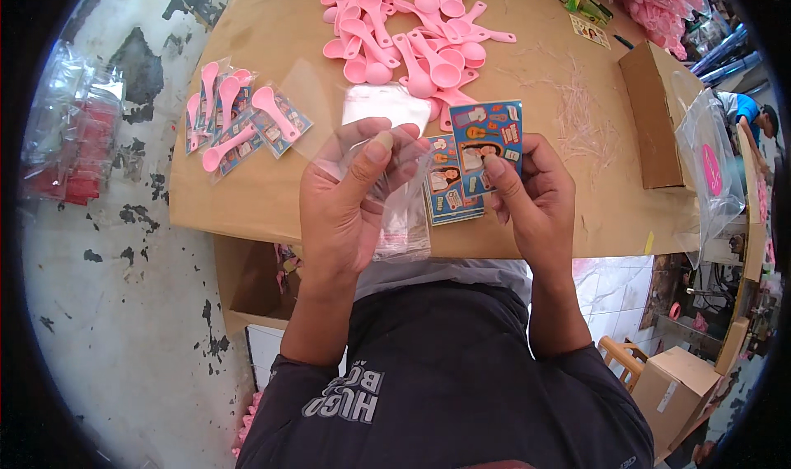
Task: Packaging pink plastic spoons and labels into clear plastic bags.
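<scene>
My left hand (342, 193) pinches a thin clear plastic bag (317, 127) between thumb and fingers. The film is so see-through that its outline is hard to follow. In my right hand (540, 201) is a blue printed card (493, 119), held upright between thumb and fingers. Behind and below it, a stack of similar cards (449, 212) lies at the table's near edge. More clear bags (404, 242) lie between my hands, and a whitish stack of them (383, 106) rests just beyond my left fingers.
Pink measuring spoons (412, 49) are heaped at the table's far side. Several bagged spoons with cards (235, 123) lie on the left. Thin clear strips (581, 110) are scattered right, near a cardboard box (655, 119). Another person (746, 114) is at far right.
</scene>
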Available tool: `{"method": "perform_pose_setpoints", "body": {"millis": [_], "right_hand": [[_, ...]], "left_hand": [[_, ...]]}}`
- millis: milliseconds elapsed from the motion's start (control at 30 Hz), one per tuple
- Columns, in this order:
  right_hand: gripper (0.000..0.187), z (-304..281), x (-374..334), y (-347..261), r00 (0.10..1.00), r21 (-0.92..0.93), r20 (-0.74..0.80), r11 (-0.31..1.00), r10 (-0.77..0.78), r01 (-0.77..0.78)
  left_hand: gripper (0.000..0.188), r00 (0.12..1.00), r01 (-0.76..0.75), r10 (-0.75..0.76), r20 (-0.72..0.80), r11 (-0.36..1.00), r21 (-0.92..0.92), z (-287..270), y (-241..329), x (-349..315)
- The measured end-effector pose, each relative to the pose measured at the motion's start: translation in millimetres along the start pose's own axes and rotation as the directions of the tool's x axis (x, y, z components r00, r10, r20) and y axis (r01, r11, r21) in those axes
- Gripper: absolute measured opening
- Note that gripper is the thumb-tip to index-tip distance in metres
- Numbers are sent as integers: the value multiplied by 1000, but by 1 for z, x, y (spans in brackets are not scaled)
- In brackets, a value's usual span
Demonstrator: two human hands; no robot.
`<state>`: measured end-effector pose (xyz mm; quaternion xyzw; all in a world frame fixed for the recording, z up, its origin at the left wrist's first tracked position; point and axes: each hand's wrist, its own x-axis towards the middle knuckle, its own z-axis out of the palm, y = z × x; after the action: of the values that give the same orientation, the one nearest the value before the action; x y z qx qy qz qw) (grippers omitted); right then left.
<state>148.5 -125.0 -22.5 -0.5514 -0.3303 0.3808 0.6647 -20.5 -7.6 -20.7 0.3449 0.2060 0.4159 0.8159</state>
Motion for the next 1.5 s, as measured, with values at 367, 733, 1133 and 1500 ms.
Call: {"method": "perform_pose_setpoints", "body": {"millis": [367, 733, 1133, 1500], "right_hand": [[21, 3, -12, 2, 986, -10, 138, 995, 96, -95], [18, 17, -9, 3, 998, 32, 26, 998, 50, -51], [18, 22, -8, 0, 997, 38, 18, 997, 71, -72], [18, 31, -2, 2, 996, -83, 60, 994, 69, -64]], "left_hand": [[24, 985, -170, 171, -9, 982, 80, 13, -12, 4], [32, 986, -163, 165, -33, 985, 55, 10, -16, 8], [30, 963, -252, 262, -58, 957, 143, 11, -12, 13], [32, 967, -244, 250, -38, 962, 118, 9, -16, 15]]}}
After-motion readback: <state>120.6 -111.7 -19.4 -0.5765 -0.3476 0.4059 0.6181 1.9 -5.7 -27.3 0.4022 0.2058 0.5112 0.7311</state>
